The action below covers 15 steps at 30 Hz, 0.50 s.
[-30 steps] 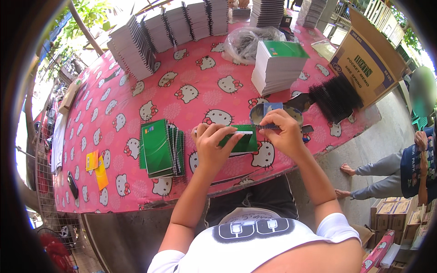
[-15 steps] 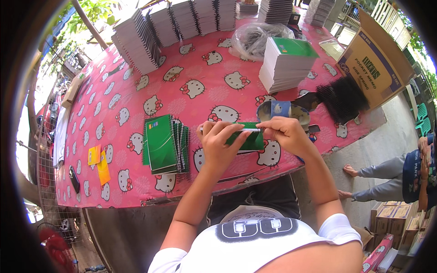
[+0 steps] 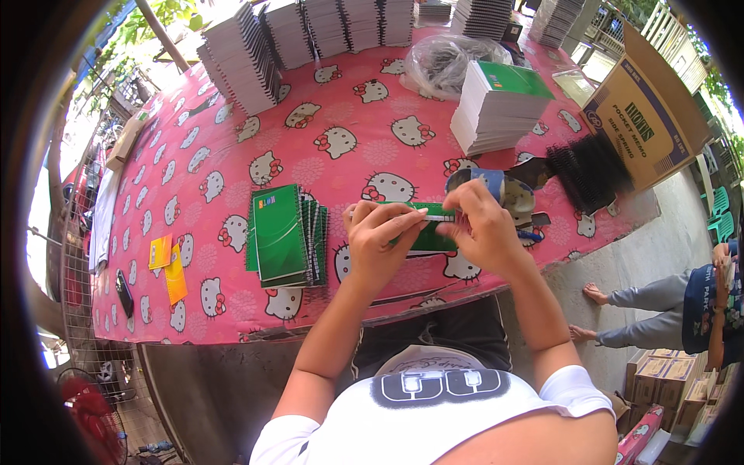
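Both hands have drawn closer together at the frame's centre since the earlier frames. Left hand [image 3: 377, 239] and right hand [image 3: 484, 232] are clamped on a small green notebook [image 3: 430, 232] held just above the pink counter [image 3: 232, 132]. Pinched at its edge, it could slip or buckle. At centre left, the stack of green notebooks [image 3: 285, 236] leans and may slide.

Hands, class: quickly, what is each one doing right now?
Left hand: closed on the green notebook.
Right hand: pinching that notebook's top edge.
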Available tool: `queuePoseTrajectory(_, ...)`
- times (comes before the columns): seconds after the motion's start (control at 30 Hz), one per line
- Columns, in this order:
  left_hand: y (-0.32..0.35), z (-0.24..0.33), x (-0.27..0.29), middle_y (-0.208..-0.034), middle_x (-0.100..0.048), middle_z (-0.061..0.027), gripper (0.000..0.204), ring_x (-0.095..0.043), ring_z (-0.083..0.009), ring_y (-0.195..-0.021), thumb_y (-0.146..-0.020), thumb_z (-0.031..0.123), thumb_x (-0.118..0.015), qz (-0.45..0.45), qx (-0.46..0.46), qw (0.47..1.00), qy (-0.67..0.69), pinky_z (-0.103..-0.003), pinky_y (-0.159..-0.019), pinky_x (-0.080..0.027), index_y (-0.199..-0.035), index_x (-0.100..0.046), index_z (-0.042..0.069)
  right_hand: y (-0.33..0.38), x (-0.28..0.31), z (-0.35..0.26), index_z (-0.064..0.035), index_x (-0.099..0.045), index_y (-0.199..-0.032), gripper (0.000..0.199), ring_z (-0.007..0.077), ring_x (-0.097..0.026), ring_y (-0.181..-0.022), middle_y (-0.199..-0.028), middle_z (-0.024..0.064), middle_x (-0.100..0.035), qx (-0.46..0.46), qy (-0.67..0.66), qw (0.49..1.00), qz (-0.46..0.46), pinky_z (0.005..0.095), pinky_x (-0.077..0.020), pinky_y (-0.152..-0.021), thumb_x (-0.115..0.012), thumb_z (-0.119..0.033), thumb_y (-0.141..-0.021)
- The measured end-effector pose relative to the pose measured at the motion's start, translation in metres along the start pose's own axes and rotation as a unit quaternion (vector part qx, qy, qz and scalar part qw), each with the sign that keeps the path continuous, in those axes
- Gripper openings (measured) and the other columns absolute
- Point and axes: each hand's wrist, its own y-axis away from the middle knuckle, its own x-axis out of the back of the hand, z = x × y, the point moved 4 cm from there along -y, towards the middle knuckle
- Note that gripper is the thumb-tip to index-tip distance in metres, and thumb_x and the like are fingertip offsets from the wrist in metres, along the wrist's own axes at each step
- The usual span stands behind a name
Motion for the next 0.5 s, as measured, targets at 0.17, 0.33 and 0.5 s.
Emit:
queuePoseTrajectory(0.17,0.003,0.000,0.000,-0.083,-0.067,0.0055,0.022,-0.052,-0.0137,-0.074,-0.070,0.015,-0.079,0.003,0.007,1.000,0.007,-0.033,-0.077,-0.034,-0.091,-0.075,0.019,0.002,-0.004,0.001,-0.0034,-0.061,-0.082,0.014,0.0288,-0.058,-0.075,-0.078,0.0104,-0.055,0.013,-0.011,1.000,-0.019,0.0379,-0.0474,-0.062,-0.072,-0.011,-0.078)
queuePoseTrajectory(0.33,0.002,0.000,-0.002,-0.082,-0.067,0.0053,0.023,-0.051,-0.0136,-0.073,-0.069,0.014,-0.079,0.006,0.001,1.000,0.004,-0.031,-0.075,-0.034,-0.092,-0.075,0.019,0.006,-0.014,0.000,-0.0018,-0.059,-0.079,0.012,0.0314,-0.056,-0.073,-0.075,0.0112,-0.052,0.059,-0.003,0.995,0.076,0.0416,-0.0460,-0.063,-0.070,-0.007,-0.077)
queuePoseTrajectory(0.5,0.003,0.000,0.002,-0.080,-0.067,0.0052,0.024,-0.051,-0.0136,-0.071,-0.069,0.012,-0.080,0.001,-0.019,1.000,0.023,-0.031,-0.074,-0.034,-0.091,-0.075,0.019,-0.001,0.004,0.022,-0.0029,-0.064,-0.087,0.012,0.0321,-0.060,-0.085,-0.087,0.0117,-0.061,0.037,0.033,0.999,0.002,0.0405,-0.0486,-0.070,-0.068,-0.012,-0.080)
